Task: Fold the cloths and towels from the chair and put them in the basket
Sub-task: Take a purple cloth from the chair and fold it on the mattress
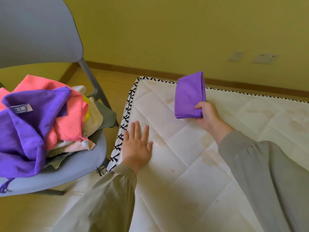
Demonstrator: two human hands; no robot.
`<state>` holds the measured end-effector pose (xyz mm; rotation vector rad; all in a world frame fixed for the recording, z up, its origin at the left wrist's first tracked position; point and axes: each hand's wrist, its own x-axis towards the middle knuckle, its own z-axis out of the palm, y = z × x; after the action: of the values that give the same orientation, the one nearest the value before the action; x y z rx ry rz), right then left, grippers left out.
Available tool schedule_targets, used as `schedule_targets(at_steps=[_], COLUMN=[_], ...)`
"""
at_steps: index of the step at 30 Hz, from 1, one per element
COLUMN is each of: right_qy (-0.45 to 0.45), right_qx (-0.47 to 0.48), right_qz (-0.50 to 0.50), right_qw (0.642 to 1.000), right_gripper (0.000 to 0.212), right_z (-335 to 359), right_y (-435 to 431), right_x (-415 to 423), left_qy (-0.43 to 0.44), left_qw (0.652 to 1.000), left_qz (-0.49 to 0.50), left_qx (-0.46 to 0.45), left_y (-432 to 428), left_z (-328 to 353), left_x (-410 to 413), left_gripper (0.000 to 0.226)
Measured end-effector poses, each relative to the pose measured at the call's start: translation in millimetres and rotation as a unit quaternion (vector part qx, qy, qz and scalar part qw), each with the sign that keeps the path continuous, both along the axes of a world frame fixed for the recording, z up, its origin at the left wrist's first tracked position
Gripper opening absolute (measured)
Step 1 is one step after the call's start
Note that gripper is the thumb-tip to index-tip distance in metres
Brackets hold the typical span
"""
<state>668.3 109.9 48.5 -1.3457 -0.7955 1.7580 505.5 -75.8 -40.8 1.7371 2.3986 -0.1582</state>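
The right hand grips the folded purple cloth at one o'clock by one corner only, so the fold may fall open. The left hand lies flat, fingers straight, on the mattress.

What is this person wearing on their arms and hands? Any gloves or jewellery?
Both hands are bare: the left hand and right hand show no gloves, rings or watch. Loose long sleeves of plain khaki-grey cloth cover both arms; the left sleeve ends in a ribbed cuff, and the right sleeve looks greyer.
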Motion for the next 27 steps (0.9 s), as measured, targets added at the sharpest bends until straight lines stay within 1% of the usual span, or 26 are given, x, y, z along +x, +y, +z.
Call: schedule_targets(at_steps=[2, 4, 5, 8, 10, 12, 13, 14, 15, 16, 17, 18, 19, 20, 21, 22, 24, 25, 26, 27], right_qy=[-0.005, -0.068, -0.087, -0.072, -0.067, -0.065, -0.077, -0.112, -0.179, -0.278, -0.386, -0.477, -0.547, -0.594, -0.627, -0.651, -0.699, -0.717, -0.729, -0.733], right_qx=[-0.018, -0.052, -0.066, -0.076, -0.072, -0.067, -0.056, -0.033, 0.006, 0.060, 0.123, 0.194, 0.267, 0.330, 0.373, 0.393, 0.377, 0.357, 0.338, 0.329], right_qz=[0.022, 0.071, 0.077, 0.049, 0.044, 0.014, -0.006, -0.031, -0.058, -0.080, -0.091, -0.091, -0.078, -0.045, 0.011, 0.079, 0.199, 0.240, 0.271, 0.292], right_qw=[1.000, 0.994, 0.991, 0.993, 0.994, 0.996, 0.995, 0.993, 0.982, 0.955, 0.910, 0.852, 0.789, 0.732, 0.684, 0.644, 0.574, 0.548, 0.530, 0.519], right_gripper=[0.034, 0.033, 0.031, 0.023, 0.022, 0.019, 0.018, 0.018, 0.019, 0.025, 0.034, 0.043, 0.048, 0.050, 0.050, 0.051, 0.055, 0.058, 0.060, 0.062], right_z=[-11.2, -34.3, -45.4, -58.2, -56.0, -56.1, -57.0, -59.7, -62.3, -63.8, -62.2, -58.5, -51.2, -43.5, -37.2, -35.6, -42.9, -52.2, -62.7, -73.9], right_y=[4.1, -2.7, -7.8, -6.7, -0.9, -2.1, -6.7, -11.7, -15.7, -18.6, -20.3, -21.0, -21.3, -19.9, -16.6, -11.1, -0.9, 3.8, 7.1, 9.8], right_x=[5.7, 12.3, 16.1, 22.8, 24.9, 24.9, 23.1, 22.1, 20.9, 19.6, 18.3, 15.7, 11.3, 3.4, -7.0, -16.7, -28.1, -27.3, -21.7, -14.9], left_qy=[0.000, 0.002, 0.002, -0.004, -0.011, -0.018, -0.026, -0.034, -0.038, -0.037, -0.037, -0.039, -0.041, -0.041, -0.041, -0.043, -0.049, -0.050, -0.051, -0.050], left_qw=[0.999, 0.998, 0.996, 0.993, 0.993, 0.993, 0.992, 0.992, 0.992, 0.992, 0.992, 0.992, 0.992, 0.992, 0.992, 0.992, 0.992, 0.992, 0.992, 0.992], left_qz=[-0.029, -0.061, -0.075, -0.100, -0.101, -0.098, -0.096, -0.094, -0.091, -0.090, -0.089, -0.089, -0.089, -0.088, -0.088, -0.088, -0.086, -0.087, -0.089, -0.090], left_qx=[0.017, 0.031, 0.037, 0.060, 0.062, 0.070, 0.073, 0.075, 0.077, 0.078, 0.080, 0.081, 0.082, 0.081, 0.078, 0.077, 0.080, 0.079, 0.079, 0.078], left_y=[4.6, 11.2, 13.0, 17.4, 19.1, 19.8, 20.0, 19.8, 19.2, 19.0, 19.3, 19.7, 20.6, 20.9, 21.0, 21.2, 20.5, 19.8, 19.2, 19.1], left_z=[0.3, -0.9, -1.3, -5.5, -7.9, -10.1, -10.2, -10.6, -11.6, -12.1, -11.9, -12.1, -11.6, -11.8, -12.0, -12.6, -13.0, -13.1, -13.2, -13.1], left_x=[-7.1, -12.7, -13.8, -17.0, -17.9, -17.2, -17.3, -16.9, -17.0, -17.5, -17.7, -18.1, -17.7, -18.3, -19.1, -19.7, -19.8, -19.5, -18.5, -18.2], left_gripper=[0.062, 0.062, 0.062, 0.062, 0.061, 0.062, 0.062, 0.063, 0.063, 0.062, 0.062, 0.062, 0.062, 0.062, 0.062, 0.062, 0.063, 0.063, 0.063, 0.063])
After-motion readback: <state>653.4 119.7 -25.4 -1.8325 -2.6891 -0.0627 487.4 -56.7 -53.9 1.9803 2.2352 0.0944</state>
